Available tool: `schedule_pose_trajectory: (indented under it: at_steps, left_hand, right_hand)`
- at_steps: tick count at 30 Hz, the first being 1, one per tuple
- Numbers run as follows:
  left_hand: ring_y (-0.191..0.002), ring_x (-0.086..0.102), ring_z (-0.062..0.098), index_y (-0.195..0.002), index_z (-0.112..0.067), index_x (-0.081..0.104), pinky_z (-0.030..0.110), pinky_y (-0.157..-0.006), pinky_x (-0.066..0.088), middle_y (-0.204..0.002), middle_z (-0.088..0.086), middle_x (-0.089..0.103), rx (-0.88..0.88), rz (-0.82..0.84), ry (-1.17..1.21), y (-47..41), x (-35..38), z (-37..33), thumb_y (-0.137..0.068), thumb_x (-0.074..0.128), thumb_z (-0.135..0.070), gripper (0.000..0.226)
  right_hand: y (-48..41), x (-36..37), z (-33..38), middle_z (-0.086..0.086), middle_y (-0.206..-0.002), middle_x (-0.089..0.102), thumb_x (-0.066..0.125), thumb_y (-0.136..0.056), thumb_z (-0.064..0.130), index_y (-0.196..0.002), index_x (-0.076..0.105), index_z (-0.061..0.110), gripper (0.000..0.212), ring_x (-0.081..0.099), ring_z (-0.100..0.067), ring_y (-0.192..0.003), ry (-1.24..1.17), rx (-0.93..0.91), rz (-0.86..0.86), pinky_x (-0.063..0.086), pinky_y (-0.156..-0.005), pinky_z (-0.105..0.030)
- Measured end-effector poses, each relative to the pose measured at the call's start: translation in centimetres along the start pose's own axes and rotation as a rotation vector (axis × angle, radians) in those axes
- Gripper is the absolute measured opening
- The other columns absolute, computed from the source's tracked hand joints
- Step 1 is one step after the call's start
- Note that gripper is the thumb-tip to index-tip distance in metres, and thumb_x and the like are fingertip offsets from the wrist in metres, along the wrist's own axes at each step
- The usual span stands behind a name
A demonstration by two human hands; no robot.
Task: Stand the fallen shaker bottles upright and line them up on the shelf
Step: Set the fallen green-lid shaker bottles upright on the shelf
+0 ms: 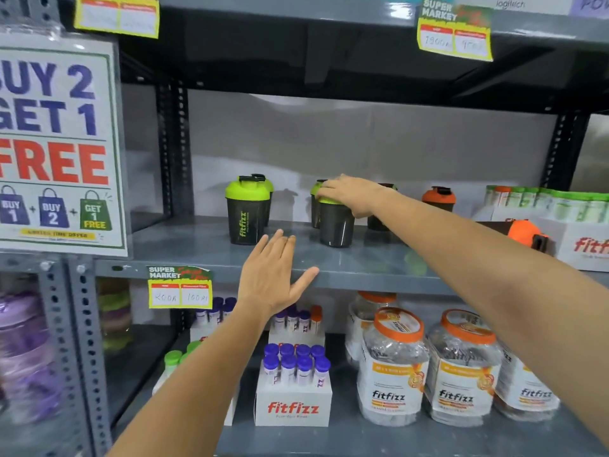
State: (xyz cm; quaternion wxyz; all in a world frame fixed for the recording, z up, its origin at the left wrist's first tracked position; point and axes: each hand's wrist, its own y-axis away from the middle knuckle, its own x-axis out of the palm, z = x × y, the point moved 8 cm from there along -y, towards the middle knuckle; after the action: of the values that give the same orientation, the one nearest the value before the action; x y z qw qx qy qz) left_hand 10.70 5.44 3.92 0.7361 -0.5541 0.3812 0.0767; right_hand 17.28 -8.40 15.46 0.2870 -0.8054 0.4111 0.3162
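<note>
On the grey middle shelf (362, 258) a green-lidded black shaker (246, 211) stands upright at the left, with another behind it. My right hand (351, 194) grips the green lid of a second upright shaker (335, 227) in the middle; another green-lidded shaker stands just behind it. An orange-lidded shaker (439, 198) stands upright further back. An orange-lidded shaker (524, 234) lies on its side at the right, partly hidden by my right forearm. My left hand (273, 275) hovers flat over the shelf's front edge, fingers spread, holding nothing.
White Fitfizz boxes (583, 245) with green tubes fill the shelf's right end. A promo sign (56, 143) hangs at the left. The shelf below holds tube boxes (293, 400) and orange-lidded jars (393, 371). Price tags hang on the shelf edges.
</note>
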Motion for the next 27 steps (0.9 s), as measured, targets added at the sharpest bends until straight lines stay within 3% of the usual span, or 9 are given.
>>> schedule_pose_trajectory:
  at_steps: [4,7,12,15,18,22,24,27]
  left_hand:
    - [-0.135,0.040,0.024,-0.133,-0.002,0.051,0.039,-0.116,0.026,-0.134,0.013,0.057,0.000,-0.035,0.022,0.1,-0.3,-0.2,-0.090,0.021,-0.064,0.081]
    - [-0.134,0.042,0.024,-0.134,-0.003,0.050,0.039,-0.115,0.026,-0.135,0.014,0.056,0.008,-0.044,0.029,0.2,-0.4,-0.4,-0.090,0.020,-0.063,0.081]
    - [-0.138,0.036,0.022,-0.137,-0.005,0.046,0.042,-0.117,0.020,-0.140,0.012,0.052,0.000,-0.058,0.055,-0.5,-0.7,-0.7,-0.091,0.017,-0.062,0.079]
    - [-0.137,0.038,0.024,-0.133,-0.003,0.050,0.046,-0.116,0.022,-0.135,0.012,0.056,0.019,-0.082,0.062,-0.7,-0.5,-3.1,-0.092,0.024,-0.059,0.074]
    - [-0.133,0.043,0.026,-0.127,-0.003,0.056,0.048,-0.113,0.029,-0.129,0.011,0.061,-0.006,-0.123,0.030,-0.3,-0.2,-4.0,-0.091,0.030,-0.059,0.071]
    - [-0.130,0.048,0.026,-0.123,-0.003,0.060,0.047,-0.111,0.033,-0.123,0.011,0.065,0.022,-0.239,-0.007,-0.1,-0.2,-3.8,-0.092,0.034,-0.057,0.068]
    - [-0.128,0.049,0.025,-0.122,-0.004,0.061,0.047,-0.110,0.035,-0.122,0.010,0.066,0.022,-0.278,-0.023,-0.1,-0.1,-4.0,-0.092,0.034,-0.058,0.067]
    - [-0.126,0.052,0.025,-0.120,-0.005,0.063,0.046,-0.108,0.037,-0.119,0.009,0.067,0.021,-0.338,-0.019,0.0,-0.2,-4.0,-0.091,0.034,-0.057,0.065]
  right_hand:
    - [0.6,0.6,-0.1,-0.012,-0.151,0.028,0.069,-0.072,-0.003,-0.146,0.021,0.019,0.091,0.026,-0.031,-0.138,0.026,-0.014,-0.001,0.024,-0.112,-0.042]
    - [1.3,-0.2,-0.9,-0.012,-0.157,0.015,0.078,-0.064,0.012,-0.146,0.017,0.026,0.104,0.014,-0.029,-0.144,-0.075,0.039,0.009,0.015,-0.114,-0.051]
    - [1.9,-3.6,-5.2,-0.011,-0.135,0.045,0.071,-0.067,0.055,-0.133,0.038,0.023,0.081,0.044,-0.034,-0.123,-0.384,0.354,-0.235,0.042,-0.093,-0.048]
    - [1.7,-2.0,-6.4,-0.009,-0.127,0.054,0.055,-0.072,0.070,-0.129,0.044,0.018,0.078,0.051,-0.032,-0.115,-0.401,0.581,-0.131,0.045,-0.080,-0.042]
    - [0.8,0.0,-5.6,-0.010,-0.121,0.059,0.055,-0.077,0.063,-0.121,0.054,0.014,0.065,0.053,-0.029,-0.107,-0.471,0.590,0.001,0.047,-0.078,-0.036]
    - [1.0,0.1,-6.1,-0.005,-0.109,0.062,0.066,-0.071,0.039,-0.100,0.065,0.021,0.034,0.052,-0.024,-0.098,-0.756,0.573,-0.079,0.039,-0.071,-0.028]
    - [1.0,0.2,-6.5,-0.004,-0.113,0.062,0.069,-0.069,0.039,-0.103,0.066,0.024,0.038,0.053,-0.026,-0.109,-0.811,0.573,-0.098,0.040,-0.075,-0.027]
    - [0.8,-0.1,-6.1,-0.005,-0.122,0.058,0.062,-0.068,0.067,-0.117,0.059,0.023,0.066,0.051,-0.028,-0.115,-0.661,0.585,-0.128,0.044,-0.083,-0.034]
